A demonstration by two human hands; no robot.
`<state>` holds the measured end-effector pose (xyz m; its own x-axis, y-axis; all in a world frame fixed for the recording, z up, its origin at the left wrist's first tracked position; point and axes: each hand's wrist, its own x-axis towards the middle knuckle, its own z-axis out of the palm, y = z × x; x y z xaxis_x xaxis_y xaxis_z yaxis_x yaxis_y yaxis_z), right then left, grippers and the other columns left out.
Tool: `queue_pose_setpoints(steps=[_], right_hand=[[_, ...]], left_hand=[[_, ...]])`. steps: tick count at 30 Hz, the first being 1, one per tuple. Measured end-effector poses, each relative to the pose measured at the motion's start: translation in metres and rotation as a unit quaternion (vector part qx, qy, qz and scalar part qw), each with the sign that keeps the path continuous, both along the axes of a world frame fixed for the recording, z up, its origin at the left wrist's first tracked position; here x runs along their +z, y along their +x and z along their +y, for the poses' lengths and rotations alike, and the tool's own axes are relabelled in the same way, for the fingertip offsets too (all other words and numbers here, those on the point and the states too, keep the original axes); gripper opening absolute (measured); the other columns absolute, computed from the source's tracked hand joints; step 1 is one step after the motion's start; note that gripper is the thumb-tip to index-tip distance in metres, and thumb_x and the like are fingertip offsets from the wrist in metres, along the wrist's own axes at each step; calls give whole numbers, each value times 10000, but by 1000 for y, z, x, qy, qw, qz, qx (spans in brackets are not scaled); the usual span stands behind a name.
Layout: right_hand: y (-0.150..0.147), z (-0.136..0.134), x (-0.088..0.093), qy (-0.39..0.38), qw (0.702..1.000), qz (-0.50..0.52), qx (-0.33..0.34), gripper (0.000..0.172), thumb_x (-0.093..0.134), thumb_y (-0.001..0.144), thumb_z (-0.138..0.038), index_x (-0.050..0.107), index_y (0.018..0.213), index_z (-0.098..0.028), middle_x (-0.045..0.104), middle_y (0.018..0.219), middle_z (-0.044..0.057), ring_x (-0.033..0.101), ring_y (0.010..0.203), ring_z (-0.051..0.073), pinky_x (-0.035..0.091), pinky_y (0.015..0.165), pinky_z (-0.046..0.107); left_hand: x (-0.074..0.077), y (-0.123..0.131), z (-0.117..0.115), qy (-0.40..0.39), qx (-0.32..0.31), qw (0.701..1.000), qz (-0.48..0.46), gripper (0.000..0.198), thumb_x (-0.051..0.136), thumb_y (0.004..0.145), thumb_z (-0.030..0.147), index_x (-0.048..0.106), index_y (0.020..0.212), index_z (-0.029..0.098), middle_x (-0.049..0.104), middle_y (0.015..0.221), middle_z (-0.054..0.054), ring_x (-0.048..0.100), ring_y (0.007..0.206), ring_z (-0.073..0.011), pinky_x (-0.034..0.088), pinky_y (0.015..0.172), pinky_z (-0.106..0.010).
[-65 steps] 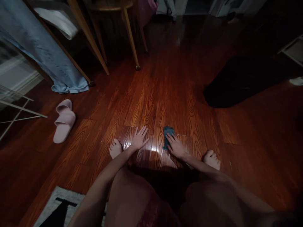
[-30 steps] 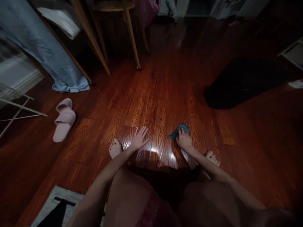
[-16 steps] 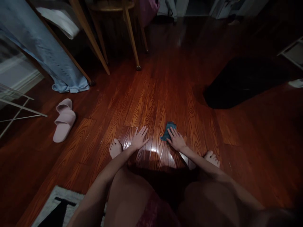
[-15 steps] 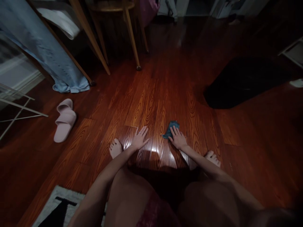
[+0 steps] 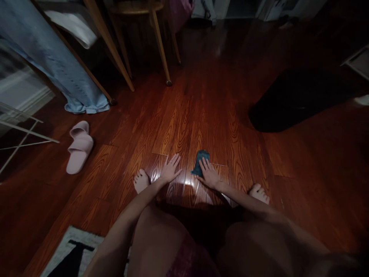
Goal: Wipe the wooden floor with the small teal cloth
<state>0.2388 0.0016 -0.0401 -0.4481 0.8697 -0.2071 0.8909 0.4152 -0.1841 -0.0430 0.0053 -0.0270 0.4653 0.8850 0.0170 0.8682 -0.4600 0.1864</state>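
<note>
A small teal cloth [image 5: 198, 165] lies on the glossy red-brown wooden floor [image 5: 184, 115], between my bare feet. My right hand [image 5: 210, 175] rests with spread fingers on the cloth, covering its right part. To the left of it, my left hand [image 5: 171, 169] lies flat on the bare boards, fingers apart and nothing beneath it but floor. A ring shows on one finger of the left hand. A gap of floor separates the left hand from the cloth.
Pink slippers [image 5: 79, 148] lie at left, near a white metal rack [image 5: 29, 132]. Blue jeans [image 5: 66, 69] hang down to the floor by wooden chair legs [image 5: 161, 50]. A dark bulky object [image 5: 291, 102] stands at right. A patterned rug [image 5: 72, 246] lies at lower left.
My right hand has slid left and slightly toward me, and the teal cloth has moved left with it. The left hand has stayed in place.
</note>
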Motion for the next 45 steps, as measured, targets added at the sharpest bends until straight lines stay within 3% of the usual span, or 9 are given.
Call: queue_pose_setpoints(steps=[3,5,10,15,21,27,33,38,45], right_hand=[[15,28,-5,25,998,0,-60,1000,447,928,-679,213,1595,29,157,1664,308,188,1539,436,241,1215,581],[25,39,-8,46,996,7,-70,930,437,947,-607,227,1589,32,203,1659,297,231,1528,434,262,1212,577],[37,40,-6,82,996,-16,-38,754,488,911,-304,304,1581,-12,389,1601,255,353,1481,416,361,1177,541],[37,39,-2,87,994,-29,-51,826,479,861,-157,208,1641,-137,433,1592,199,435,1432,412,466,1084,534],[31,24,1,102,991,7,-89,866,500,922,-430,160,1643,-94,261,1682,169,267,1522,398,327,1197,524],[29,18,5,113,988,9,-106,897,372,966,-652,207,1628,-69,295,1666,190,222,1542,362,282,1208,529],[30,24,2,123,987,-8,-105,767,437,969,-391,216,1616,-43,370,1627,208,337,1490,355,351,1167,502],[45,33,0,124,989,-16,-84,812,459,902,-181,140,1643,-94,407,1617,169,421,1443,317,461,1084,458],[30,19,1,115,992,-48,20,822,439,849,-102,189,1632,-67,402,1613,181,349,1501,305,413,1146,483]], left_hand=[[1,0,1,-4,-4,1000,3,722,302,1068,538,130,1659,160,212,1692,-124,158,1573,-243,40,1280,-523],[0,-1,1,-4,-6,1000,2,723,297,1068,544,134,1658,160,214,1691,-126,159,1573,-244,41,1278,-526],[-2,-2,1,-2,-5,1000,0,720,298,1067,543,158,1653,149,202,1693,-134,159,1573,-246,46,1277,-522],[-5,-2,2,1,-6,1000,3,728,292,1067,546,150,1653,138,228,1685,-138,152,1574,-244,32,1276,-529],[-6,-3,1,11,-9,1000,2,739,301,1064,542,127,1656,136,188,1694,-140,142,1576,-247,24,1275,-529],[-7,-2,2,6,-7,1000,5,735,301,1063,548,140,1655,142,222,1687,-137,154,1574,-249,34,1275,-534],[-5,-2,2,5,-9,1000,2,737,285,1064,557,137,1655,142,209,1691,-134,150,1575,-243,32,1274,-532],[-5,-2,2,0,-6,1000,3,725,292,1065,541,165,1649,130,230,1684,-144,150,1575,-243,35,1273,-535],[-4,-2,1,4,-8,1000,2,742,319,1059,536,115,1659,150,217,1690,-135,152,1574,-251,37,1274,-533]])
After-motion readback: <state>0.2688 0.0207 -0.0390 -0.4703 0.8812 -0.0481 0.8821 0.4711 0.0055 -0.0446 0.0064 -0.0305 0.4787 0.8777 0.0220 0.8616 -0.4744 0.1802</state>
